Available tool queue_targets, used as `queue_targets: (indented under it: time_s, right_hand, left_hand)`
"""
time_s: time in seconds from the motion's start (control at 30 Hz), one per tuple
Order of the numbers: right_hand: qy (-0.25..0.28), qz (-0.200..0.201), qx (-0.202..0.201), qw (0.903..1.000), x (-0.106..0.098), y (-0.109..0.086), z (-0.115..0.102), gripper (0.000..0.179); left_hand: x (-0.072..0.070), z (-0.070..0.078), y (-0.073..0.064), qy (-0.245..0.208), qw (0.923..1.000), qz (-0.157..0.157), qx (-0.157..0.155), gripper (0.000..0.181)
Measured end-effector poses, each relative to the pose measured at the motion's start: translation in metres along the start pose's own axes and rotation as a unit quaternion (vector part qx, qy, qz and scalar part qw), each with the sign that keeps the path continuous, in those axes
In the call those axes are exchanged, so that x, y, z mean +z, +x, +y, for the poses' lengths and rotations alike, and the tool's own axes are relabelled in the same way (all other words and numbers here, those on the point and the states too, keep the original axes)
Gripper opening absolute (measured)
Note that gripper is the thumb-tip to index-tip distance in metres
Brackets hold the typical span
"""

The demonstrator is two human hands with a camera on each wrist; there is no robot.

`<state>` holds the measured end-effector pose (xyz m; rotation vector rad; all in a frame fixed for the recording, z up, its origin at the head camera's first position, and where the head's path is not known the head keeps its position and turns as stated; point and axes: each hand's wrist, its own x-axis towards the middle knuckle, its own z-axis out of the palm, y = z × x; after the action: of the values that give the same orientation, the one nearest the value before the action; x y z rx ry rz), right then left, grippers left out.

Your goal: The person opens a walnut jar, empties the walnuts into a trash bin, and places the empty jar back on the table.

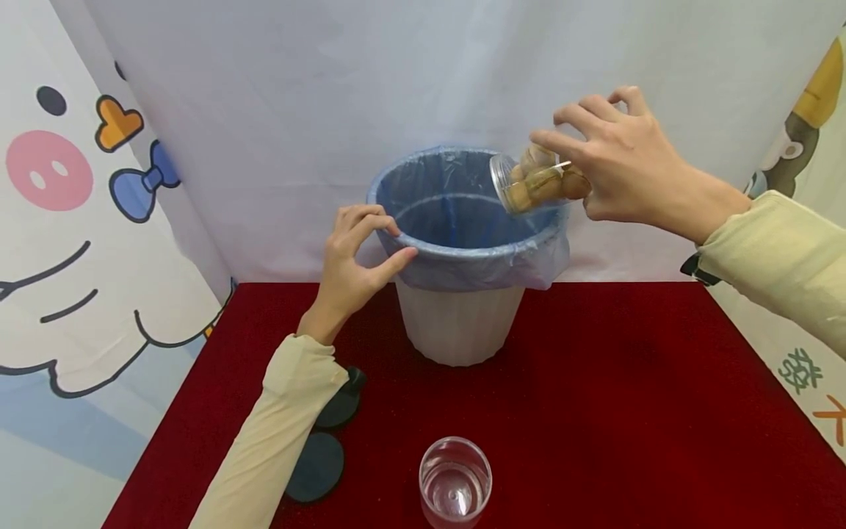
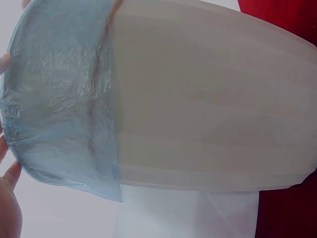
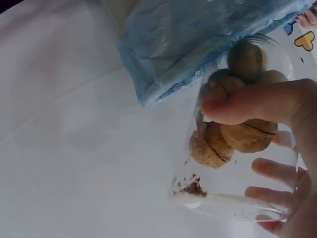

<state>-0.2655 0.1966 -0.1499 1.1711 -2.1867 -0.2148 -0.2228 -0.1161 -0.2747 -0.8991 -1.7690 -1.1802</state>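
My right hand (image 1: 624, 158) grips a clear glass (image 1: 500, 184) tipped on its side, its mouth facing left over the trash bin's opening. Several walnuts (image 3: 250, 135) crowd toward that mouth, and brown crumbs (image 3: 193, 187) cling near the glass's base. The white trash bin (image 1: 459, 323) stands upright, lined with a blue plastic bag (image 1: 463, 272) folded over its rim. At the left front of that rim, the thumb and fingers of my left hand (image 1: 357, 253) hold the edge. Only parts of the left hand's fingers (image 2: 12, 173) show in the left wrist view.
A clear glass of water (image 1: 454, 481) stands on the red tablecloth (image 1: 595, 411) near the front. Two dark round coasters (image 1: 316, 466) lie by the left forearm, one partly under the sleeve. A white cloth (image 1: 317, 81) hangs behind the bin, with printed cartoon panels at both sides.
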Motion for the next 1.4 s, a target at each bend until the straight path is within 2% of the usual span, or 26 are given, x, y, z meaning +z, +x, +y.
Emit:
queue_targets:
  time_s: [0.53, 0.77, 0.9, 1.07, 1.3, 1.4]
  right_hand:
    - [0.005, -0.017, 0.024, 0.9996, 0.001, -0.001, 0.003, 0.077]
    - [0.002, -0.012, 0.024, 0.9996, 0.0, 0.001, 0.004, 0.076]
    - [0.014, -0.022, 0.034, 0.9991, 0.0, 0.002, 0.003, 0.076]
    - [0.013, -0.022, 0.03, 0.9992, 0.0, 0.001, 0.001, 0.076]
    - [0.012, -0.033, 0.03, 0.9989, -0.002, 0.0, -0.001, 0.076]
    - [0.009, -0.035, 0.026, 0.999, -0.003, 0.0, -0.001, 0.076]
  left_hand:
    - [0.0, -0.003, 0.001, -0.003, 1.0, -0.004, 0.008, 0.026]
    - [0.002, -0.032, -0.007, 0.01, 0.9998, -0.011, 0.011, 0.024]
    - [0.001, -0.038, -0.008, 0.018, 0.9996, -0.018, 0.012, 0.023]
    - [0.001, -0.034, -0.008, 0.019, 0.9996, -0.015, 0.014, 0.024]
    - [0.0, -0.007, -0.001, 0.003, 0.9998, -0.008, 0.015, 0.024]
    - [-0.001, -0.001, 0.0, -0.002, 0.9999, -0.007, 0.009, 0.024]
